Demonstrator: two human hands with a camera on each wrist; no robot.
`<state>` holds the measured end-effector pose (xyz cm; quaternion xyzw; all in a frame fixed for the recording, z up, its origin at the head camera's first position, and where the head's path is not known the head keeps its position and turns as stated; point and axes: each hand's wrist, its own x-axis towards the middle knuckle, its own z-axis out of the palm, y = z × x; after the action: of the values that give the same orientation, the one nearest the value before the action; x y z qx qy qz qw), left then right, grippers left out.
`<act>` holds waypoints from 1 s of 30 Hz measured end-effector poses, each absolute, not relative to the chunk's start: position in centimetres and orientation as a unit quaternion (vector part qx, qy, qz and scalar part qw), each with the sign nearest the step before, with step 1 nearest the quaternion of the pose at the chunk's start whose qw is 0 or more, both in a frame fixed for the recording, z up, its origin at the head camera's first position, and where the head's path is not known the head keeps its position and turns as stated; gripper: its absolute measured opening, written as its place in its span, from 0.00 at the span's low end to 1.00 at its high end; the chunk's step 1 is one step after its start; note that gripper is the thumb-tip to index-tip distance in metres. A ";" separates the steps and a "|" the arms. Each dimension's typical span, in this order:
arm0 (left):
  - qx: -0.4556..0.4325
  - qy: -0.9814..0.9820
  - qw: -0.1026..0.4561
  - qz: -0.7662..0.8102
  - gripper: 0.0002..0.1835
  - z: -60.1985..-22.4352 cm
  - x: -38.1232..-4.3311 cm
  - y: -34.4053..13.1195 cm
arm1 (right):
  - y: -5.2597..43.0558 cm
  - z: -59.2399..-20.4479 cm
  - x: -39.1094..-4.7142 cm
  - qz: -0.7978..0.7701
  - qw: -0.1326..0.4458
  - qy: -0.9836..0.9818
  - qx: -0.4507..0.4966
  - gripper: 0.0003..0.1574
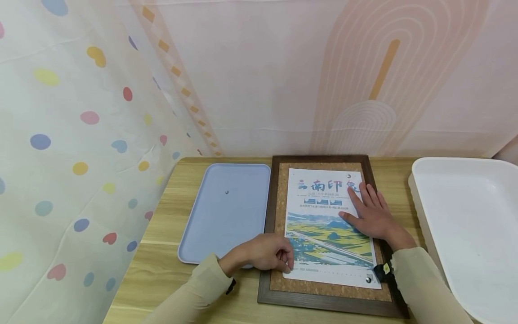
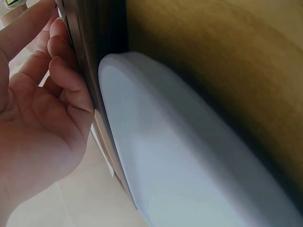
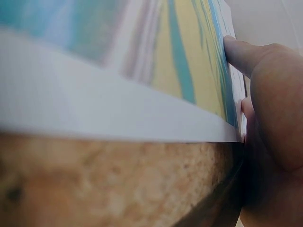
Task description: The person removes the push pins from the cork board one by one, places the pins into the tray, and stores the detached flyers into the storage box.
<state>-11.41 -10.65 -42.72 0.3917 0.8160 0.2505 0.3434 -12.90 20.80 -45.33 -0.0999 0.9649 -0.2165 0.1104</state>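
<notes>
A printed poster [image 1: 323,225] with large Chinese characters and a yellow-green landscape lies on a cork board [image 1: 280,211] in a dark wooden frame. Silver thumbtacks sit at its upper right corner [image 1: 349,176] and lower right corner [image 1: 368,280]. My left hand [image 1: 269,252] has bent fingers, its thumb and fingertips brought together at the poster's lower left corner; I cannot tell what is between them. In the left wrist view its curled fingers [image 2: 66,75] rest beside the frame's edge. Spread flat, my right hand [image 1: 372,216] rests on the poster's right side, fingers reaching past the paper's edge.
A light blue tray [image 1: 218,225] stands left of the board, with one small thumbtack [image 1: 227,192] in it. To the right is a large white bin [image 1: 477,234]. Everything stands on a wooden table [image 1: 158,243] against patterned curtains [image 1: 259,81].
</notes>
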 end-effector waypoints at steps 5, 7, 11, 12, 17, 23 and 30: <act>0.392 0.816 0.341 0.254 0.04 -42.7 -11.4 -10.6 | 20.8 -45.3 -12.9 -0.219 0.109 0.964 -0.103 0.55; 0.391 0.815 0.342 0.257 0.04 -42.7 -11.4 -10.6 | 20.8 -45.3 -12.9 -0.220 0.109 0.964 -0.103 0.55; 0.392 0.812 0.345 0.261 0.05 -42.6 -11.4 -10.5 | 20.9 -45.3 -12.9 -0.218 0.108 0.964 -0.102 0.55; 0.393 0.812 0.345 0.260 0.05 -42.6 -11.4 -10.5 | 20.9 -45.3 -12.9 -0.218 0.108 0.965 -0.103 0.55; 0.391 0.812 0.345 0.260 0.04 -42.6 -11.4 -10.5 | 20.9 -45.2 -12.9 -0.217 0.110 0.964 -0.103 0.55; 0.388 0.810 0.349 0.268 0.04 -42.5 -11.5 -10.6 | 20.9 -45.2 -13.0 -0.216 0.111 0.965 -0.100 0.54; 0.362 0.788 0.378 0.325 0.02 -42.3 -11.7 -11.0 | 20.9 -45.2 -13.1 -0.212 0.115 0.965 -0.099 0.54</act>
<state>-11.72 -11.03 -42.33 0.3620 0.7877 0.3250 0.3779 -13.12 20.95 -45.21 -0.0995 0.9654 -0.2120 0.1149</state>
